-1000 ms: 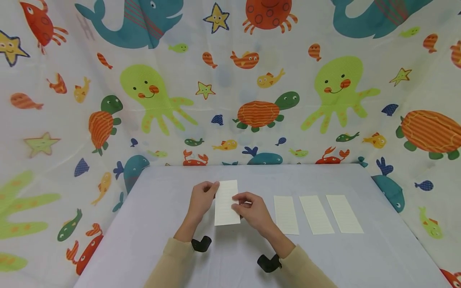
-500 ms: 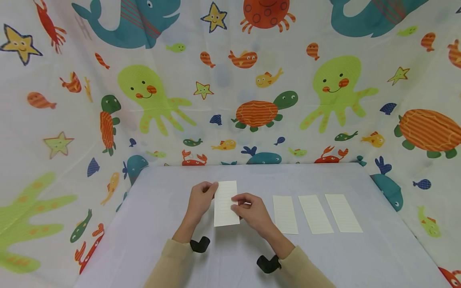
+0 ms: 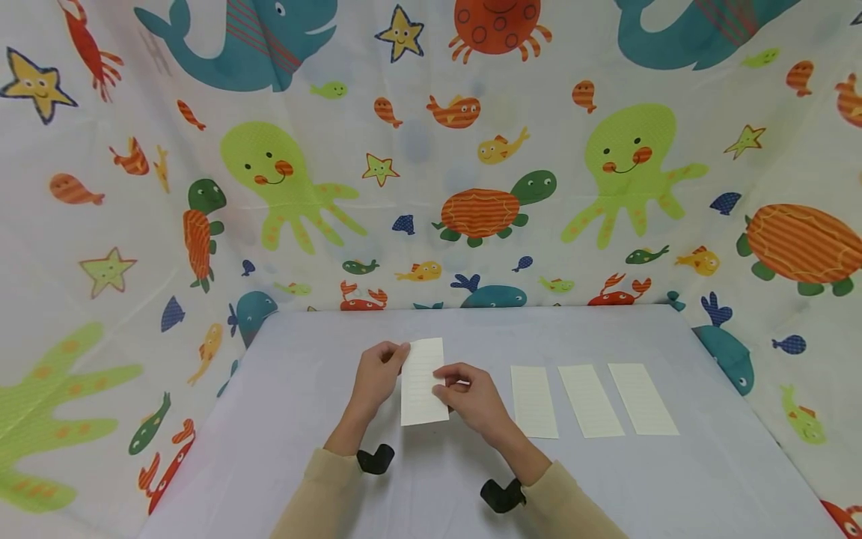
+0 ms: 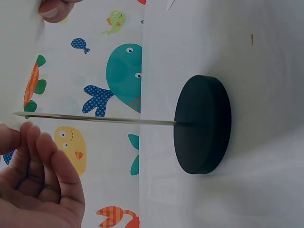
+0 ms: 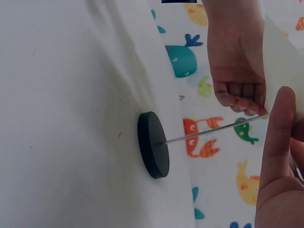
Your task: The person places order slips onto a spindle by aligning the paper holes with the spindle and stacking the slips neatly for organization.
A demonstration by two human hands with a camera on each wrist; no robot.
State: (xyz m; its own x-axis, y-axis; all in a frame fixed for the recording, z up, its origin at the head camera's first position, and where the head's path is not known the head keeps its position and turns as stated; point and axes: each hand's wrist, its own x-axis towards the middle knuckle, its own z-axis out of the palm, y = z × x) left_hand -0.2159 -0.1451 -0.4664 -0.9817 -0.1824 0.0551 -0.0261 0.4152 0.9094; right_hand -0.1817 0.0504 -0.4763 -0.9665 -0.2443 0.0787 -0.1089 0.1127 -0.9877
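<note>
A cream ruled paper slip (image 3: 423,382) is held up above the table between both hands. My left hand (image 3: 378,372) pinches its upper left edge between thumb and fingers. My right hand (image 3: 474,395) pinches the right edge, lower down. In the left wrist view a bill spike stands upright on the table, with a thin metal rod (image 4: 99,118) and a round black base (image 4: 199,124). Its pointed tip is right at the slip, close by the left fingertips (image 4: 28,127). The right wrist view shows the rod reaching the slip's edge too. In the head view the slip hides the spike.
Three more ruled slips lie in a row to the right: a near one (image 3: 534,404), a middle one (image 3: 591,400) and a far-right one (image 3: 643,399). A white cloth covers the table (image 3: 303,352). Behind it hangs a curtain (image 3: 417,262) with sea animals.
The head view has shifted slightly. Both hands keep their grip on the slip, and its lower edge has dipped a little.
</note>
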